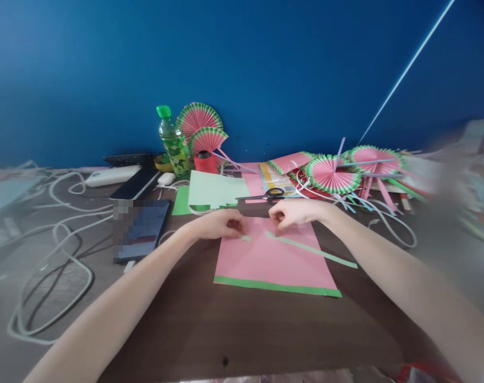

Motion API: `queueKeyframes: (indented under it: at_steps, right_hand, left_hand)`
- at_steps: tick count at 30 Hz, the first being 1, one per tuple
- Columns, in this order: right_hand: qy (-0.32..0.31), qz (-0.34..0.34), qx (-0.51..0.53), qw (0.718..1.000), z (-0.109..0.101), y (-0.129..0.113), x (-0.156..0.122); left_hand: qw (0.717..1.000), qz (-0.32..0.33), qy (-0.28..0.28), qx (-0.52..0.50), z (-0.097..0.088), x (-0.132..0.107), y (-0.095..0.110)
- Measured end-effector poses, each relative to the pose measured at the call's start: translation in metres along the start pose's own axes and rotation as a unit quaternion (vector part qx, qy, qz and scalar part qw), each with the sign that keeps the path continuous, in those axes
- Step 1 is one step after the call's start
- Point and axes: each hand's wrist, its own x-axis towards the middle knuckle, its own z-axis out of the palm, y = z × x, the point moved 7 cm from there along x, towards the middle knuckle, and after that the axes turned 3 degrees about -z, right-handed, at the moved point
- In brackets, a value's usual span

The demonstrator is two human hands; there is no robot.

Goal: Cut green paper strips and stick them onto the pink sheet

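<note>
A pink paper sheet (273,266) with a green band (277,285) along its near edge lies flat on the brown table. My left hand (226,223) is at its far left edge, fingers closed in a pinch. From under these fingers a small pale-green paper piece (245,238) sticks out. Over the far right part of the sheet, my right hand (292,214) pinches near the left end of a pale-green paper strip (313,248). That strip slants across the pink sheet, and its other end passes over the right edge. My fingertips are partly hidden.
Beyond the sheet lie black-handled scissors (271,196) and pale-green paper (215,187). Pink folded paper fans (333,174) and loose strips are heaped at the back right. At the left stand a green-capped bottle (173,141), a tablet (144,231) and tangled white cables (88,266).
</note>
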Motion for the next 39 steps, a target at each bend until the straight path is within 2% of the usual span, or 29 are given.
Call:
queueKeyframes:
  at_steps: [4, 8, 16, 21, 27, 31, 34, 39]
  right_hand:
    - [0.019, -0.032, 0.010, 0.999, 0.004, -0.017, 0.003]
    - [0.003, -0.064, 0.045, 0.997, 0.008, -0.031, 0.003]
    - [-0.008, -0.015, 0.001, 1.000, -0.001, -0.016, -0.002]
    - [-0.001, 0.004, -0.007, 1.000, 0.000, -0.020, -0.004]
    - [0.028, -0.080, -0.019, 0.996, 0.008, -0.044, 0.002]
    - [0.025, -0.097, 0.010, 0.995, 0.011, -0.051, 0.004]
    - [0.007, -0.085, 0.031, 0.996, 0.007, -0.049, 0.000]
    - [-0.062, -0.003, 0.005, 0.998, 0.008, -0.031, -0.010]
  left_hand:
    - [1.000, 0.003, 0.000, -0.014, 0.004, 0.001, 0.002]
    - [1.000, 0.008, 0.002, -0.015, 0.004, 0.001, 0.004]
    - [0.999, 0.010, -0.011, 0.045, 0.005, 0.001, 0.007]
    - [0.998, 0.014, -0.019, 0.054, 0.006, 0.001, 0.007]
    - [0.998, 0.012, -0.030, 0.048, 0.007, 0.000, 0.007]
    - [0.998, 0.009, -0.038, 0.057, 0.006, -0.001, 0.008]
    - [0.997, 0.014, -0.043, 0.055, 0.007, -0.001, 0.008]
    - [0.997, 0.012, -0.028, 0.068, 0.007, 0.002, 0.006]
